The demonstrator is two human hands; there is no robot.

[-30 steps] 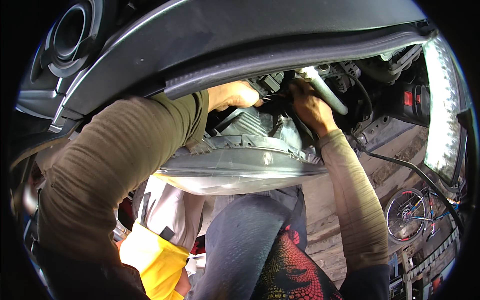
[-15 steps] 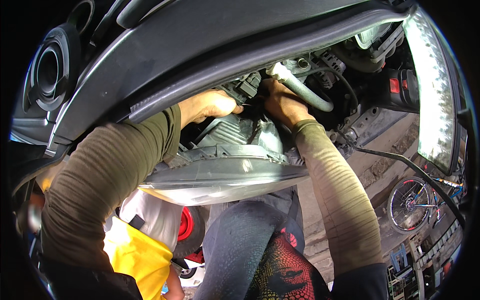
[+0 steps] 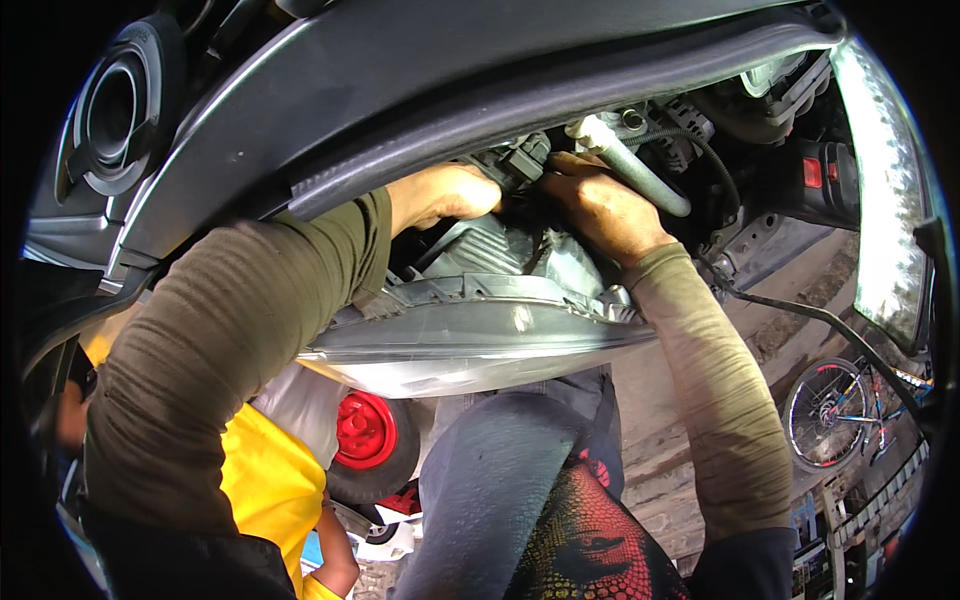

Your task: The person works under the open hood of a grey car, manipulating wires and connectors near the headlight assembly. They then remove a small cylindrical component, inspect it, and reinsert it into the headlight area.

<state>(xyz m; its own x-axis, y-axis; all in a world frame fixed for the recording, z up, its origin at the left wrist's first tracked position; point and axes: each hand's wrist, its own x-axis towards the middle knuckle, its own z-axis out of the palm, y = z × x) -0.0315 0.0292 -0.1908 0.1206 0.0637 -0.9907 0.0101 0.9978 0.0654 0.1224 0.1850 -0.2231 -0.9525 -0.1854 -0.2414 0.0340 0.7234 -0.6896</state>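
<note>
Both my arms reach into a car's engine bay, behind a headlight [image 3: 480,345]. My left hand [image 3: 452,193] is closed with its fingers curled down beside a dark electrical connector [image 3: 522,160]; the fingertips are hidden. From the right, my right hand [image 3: 607,212] bends its fingers into the same dark gap, just below a grey hose [image 3: 648,180]. Whatever its fingertips grip is out of sight. Between and below the hands lies the ribbed back of the headlight housing [image 3: 480,250], with a crumpled-looking clear part [image 3: 568,262] at its right.
A rubber seal strip [image 3: 480,110] runs along the panel edge above my hands. A thin black rod [image 3: 790,305] slants at the right, near a bright strip [image 3: 885,190]. Behind are a person in a yellow shirt [image 3: 270,480], a red wheel [image 3: 365,430] and a bicycle [image 3: 828,415].
The view has shifted, so the engine bay sits slightly further right. My left thumb tip, visible before, is now hidden beside the connector. More of the red wheel shows.
</note>
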